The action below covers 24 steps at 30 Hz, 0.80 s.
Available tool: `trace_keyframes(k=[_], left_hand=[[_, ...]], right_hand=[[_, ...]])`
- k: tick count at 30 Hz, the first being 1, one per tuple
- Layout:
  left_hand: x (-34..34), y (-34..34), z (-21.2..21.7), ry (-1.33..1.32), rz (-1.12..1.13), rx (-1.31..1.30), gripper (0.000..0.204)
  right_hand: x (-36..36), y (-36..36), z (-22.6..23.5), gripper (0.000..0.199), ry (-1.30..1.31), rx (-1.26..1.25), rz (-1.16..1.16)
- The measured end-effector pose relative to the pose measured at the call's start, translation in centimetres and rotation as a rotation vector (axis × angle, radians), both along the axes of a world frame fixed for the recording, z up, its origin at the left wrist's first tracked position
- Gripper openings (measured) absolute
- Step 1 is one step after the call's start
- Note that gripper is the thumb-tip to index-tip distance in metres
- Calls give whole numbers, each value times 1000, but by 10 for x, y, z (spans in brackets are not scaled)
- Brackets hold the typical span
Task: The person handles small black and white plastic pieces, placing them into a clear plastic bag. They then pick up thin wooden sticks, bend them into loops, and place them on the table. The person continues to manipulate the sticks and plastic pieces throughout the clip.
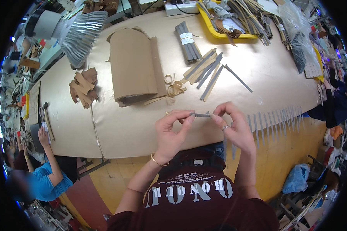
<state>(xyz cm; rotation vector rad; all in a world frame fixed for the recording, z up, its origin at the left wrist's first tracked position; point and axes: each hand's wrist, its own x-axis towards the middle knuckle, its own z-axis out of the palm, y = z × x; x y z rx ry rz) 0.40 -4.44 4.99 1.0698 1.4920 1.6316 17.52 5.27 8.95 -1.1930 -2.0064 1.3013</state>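
Observation:
Between my two hands stretches a short grey strip (201,115), held above the near edge of the table. My left hand (172,130) pinches its left end between thumb and fingertips. At the other end, my right hand (235,125) closes thumb and finger on it; the fingertips partly hide that end. Ahead of the hands lie loose grey and tan strips (209,71), and one single grey strip (238,78) sits apart to their right. Curled tan strips (176,89) rest just beyond my left hand. A row of grey strips (275,121) hangs over the table edge to the right.
A rolled brown sheet (133,65) stands out at centre left, beside a pile of brown pieces (83,87). Farther back are a banded grey bundle (188,42) and a yellow tray (227,35). A hammer (48,119) lies far left, near a person in blue (54,179).

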Motion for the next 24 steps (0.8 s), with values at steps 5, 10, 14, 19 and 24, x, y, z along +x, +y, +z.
trace_keyframes(k=[5, 10, 14, 19, 24], left_hand=[[-6, -4, 17, 656, 120, 301, 29], [2, -3, 24, 823, 109, 329, 38], [4, -7, 25, 900, 71, 317, 42], [5, -10, 24, 923, 46, 289, 44], [7, -7, 21, 938, 52, 268, 43]], right_hand=[[-9, -24, 26, 15, -4, 205, -97], [-11, -41, 41, 10, 155, 73, 9], [-13, -42, 36, 12, 93, 154, -23], [-10, -41, 31, 13, 36, 207, -19], [-11, -41, 31, 11, 12, 252, -25]])
